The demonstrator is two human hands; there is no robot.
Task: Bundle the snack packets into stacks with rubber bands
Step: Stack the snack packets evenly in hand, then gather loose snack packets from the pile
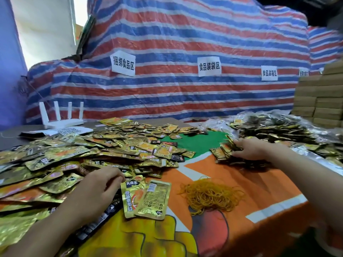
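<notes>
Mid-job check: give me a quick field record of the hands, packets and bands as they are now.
left hand: fingers curled at top edge of two gold packets; grip unclear
right hand: grips small packet stack
rubber bands: loose pile on orange cloth, between the hands
loose packets: big heap, left side

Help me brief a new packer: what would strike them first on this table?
A heap of shiny gold foil snack packets covers the left side. A tangle of yellow rubber bands lies on the orange printed cloth in front. Behind rises a red, blue and white striped tarpaulin.
</notes>
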